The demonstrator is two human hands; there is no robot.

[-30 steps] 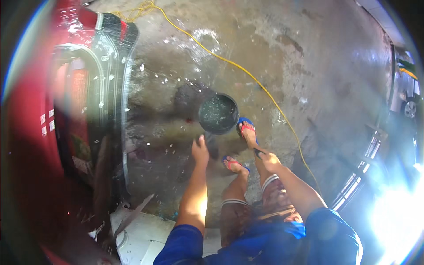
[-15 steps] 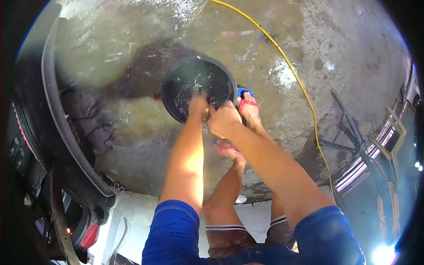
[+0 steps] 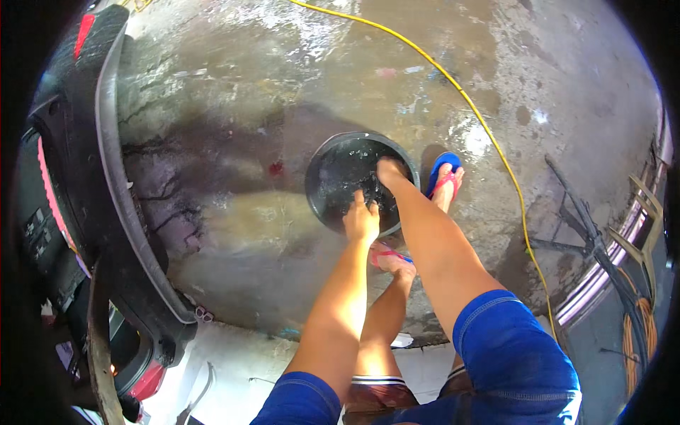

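Note:
A round black tub (image 3: 329, 177) of water stands on the wet floor by my feet. My left hand (image 3: 361, 216) reaches over its near side, fingers apart and bent a little, with nothing visible in them. My right hand (image 3: 389, 173) is down inside the tub toward its right side, its fingers hidden in the dark water. Blue flip-flops (image 3: 435, 184) with red straps are on my feet, one beside the tub and one just below it.
A vehicle's dark bumper (image 3: 113, 163) runs along the left. A yellow hose or cable (image 3: 489, 127) curves over the wet concrete floor (image 3: 241, 106) at the right. Dark metal bars (image 3: 581, 219) with coiled orange line (image 3: 644, 319) are at the lower right; a white ledge (image 3: 234, 354) lies behind me.
Both hands, apart above or beside the tub a second ago, came down into it. Since then my right hand has gone farther in, and my left hand has shifted toward the near side.

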